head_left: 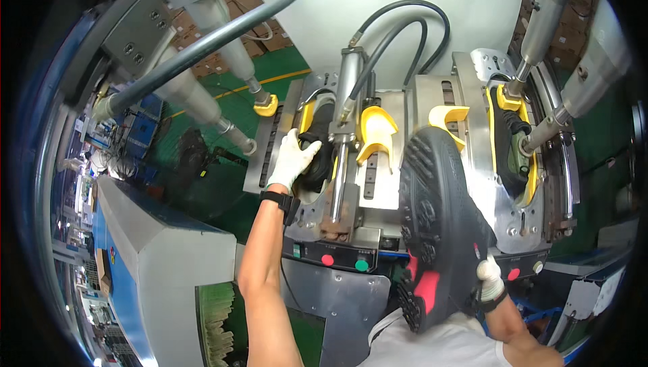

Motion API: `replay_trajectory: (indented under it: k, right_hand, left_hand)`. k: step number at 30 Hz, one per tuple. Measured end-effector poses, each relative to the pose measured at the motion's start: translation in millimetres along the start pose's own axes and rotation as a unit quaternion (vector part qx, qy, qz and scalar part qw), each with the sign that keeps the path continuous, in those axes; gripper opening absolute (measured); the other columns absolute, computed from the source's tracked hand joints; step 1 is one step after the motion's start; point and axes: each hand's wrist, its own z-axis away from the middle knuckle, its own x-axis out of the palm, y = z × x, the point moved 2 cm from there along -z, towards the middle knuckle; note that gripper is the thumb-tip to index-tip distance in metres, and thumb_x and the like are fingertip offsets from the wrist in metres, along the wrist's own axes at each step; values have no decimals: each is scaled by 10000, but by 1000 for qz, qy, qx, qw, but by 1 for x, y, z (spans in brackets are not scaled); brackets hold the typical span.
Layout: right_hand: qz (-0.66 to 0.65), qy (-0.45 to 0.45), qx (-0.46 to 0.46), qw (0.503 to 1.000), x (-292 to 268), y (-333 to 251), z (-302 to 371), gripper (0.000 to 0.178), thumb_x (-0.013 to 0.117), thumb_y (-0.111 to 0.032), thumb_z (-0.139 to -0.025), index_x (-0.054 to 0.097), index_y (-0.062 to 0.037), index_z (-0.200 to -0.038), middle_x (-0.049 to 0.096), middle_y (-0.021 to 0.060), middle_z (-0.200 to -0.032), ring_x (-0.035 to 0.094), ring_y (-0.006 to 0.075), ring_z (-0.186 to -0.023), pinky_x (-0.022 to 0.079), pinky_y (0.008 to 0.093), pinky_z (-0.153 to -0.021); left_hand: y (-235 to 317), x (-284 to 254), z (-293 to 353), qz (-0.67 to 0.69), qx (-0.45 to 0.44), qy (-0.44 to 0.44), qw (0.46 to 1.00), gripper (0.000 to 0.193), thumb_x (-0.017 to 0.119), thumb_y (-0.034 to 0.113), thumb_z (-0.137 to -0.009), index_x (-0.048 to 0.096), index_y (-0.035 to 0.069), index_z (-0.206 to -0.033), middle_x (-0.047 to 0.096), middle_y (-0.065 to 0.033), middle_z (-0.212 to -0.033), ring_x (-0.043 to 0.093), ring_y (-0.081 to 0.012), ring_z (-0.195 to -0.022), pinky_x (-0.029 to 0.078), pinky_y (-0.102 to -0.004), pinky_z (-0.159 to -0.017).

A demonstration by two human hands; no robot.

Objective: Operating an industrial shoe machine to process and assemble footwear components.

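My left hand, in a white glove, reaches into the left station of a press machine. Its fingers are curled against a black shoe seated there between yellow pads. Part of that shoe is hidden by the hand and a steel cylinder. Close in front of me, my right hand, also gloved, grips another black shoe. Its lugged outsole with pink patches faces left and up, and the fingers are mostly hidden behind it. A dark shoe sits in the right station under the metal rods.
Yellow curved pads stand between the stations. Rods with yellow ends and a thick grey hose hang at the left. Red and green buttons line the front panel. A grey cabinet stands left; cartons are stacked behind.
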Motion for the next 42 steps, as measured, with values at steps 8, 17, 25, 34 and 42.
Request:
replay_trajectory:
  k: [8, 17, 25, 34, 42]
  right_hand:
    - [86, 107, -29, 990, 25, -18, 33, 998, 817, -25, -680, 350, 25, -1561, 492, 138, -1531, 524, 286, -1352, 433, 443, -1149]
    - [169, 134, 7, 977, 90, -16, -1, 788, 740, 5, -730, 488, -40, -1475, 622, 78, -1341, 630, 226, -1169, 533, 389, -1001]
    - [250, 11, 66, 966, 211, 25, -126, 348, 736, -242, -939, 606, -60, -1205, 667, 6, -947, 636, 85, -713, 513, 239, -593]
    - [445, 168, -20, 879, 267, 98, -360, 496, 828, -202, -813, 674, 125, -1154, 733, 172, -1024, 724, 292, -836, 591, 390, -758]
    - [730, 167, -92, 656, 207, 82, -505, 375, 784, -181, -764, 735, 73, -1035, 747, 182, -991, 708, 243, -881, 554, 355, -758]
  left_hand:
    - [-4, 39, -55, -126, -87, -36, 988, 933, 854, 458, -718, 389, 4, -1388, 644, -319, -1247, 632, -454, -1185, 511, -466, -1018]
    - [39, -98, 35, -29, 3, 54, 998, 747, 859, 329, -741, 489, -7, -1295, 690, -302, -1109, 692, -428, -1055, 540, -460, -929]
    - [-4, -125, 326, 141, -29, 265, 954, 683, 871, 190, -730, 494, 28, -1276, 682, -209, -1023, 703, -337, -932, 557, -423, -844]
    - [-70, -3, 578, 121, -428, 187, 876, 729, 889, 253, -638, 530, 58, -1241, 669, -220, -1011, 672, -417, -972, 528, -468, -863]
    - [-86, 98, 659, 135, -525, 173, 823, 766, 882, 243, -662, 526, 42, -1311, 641, -211, -1183, 634, -401, -1124, 518, -470, -953]
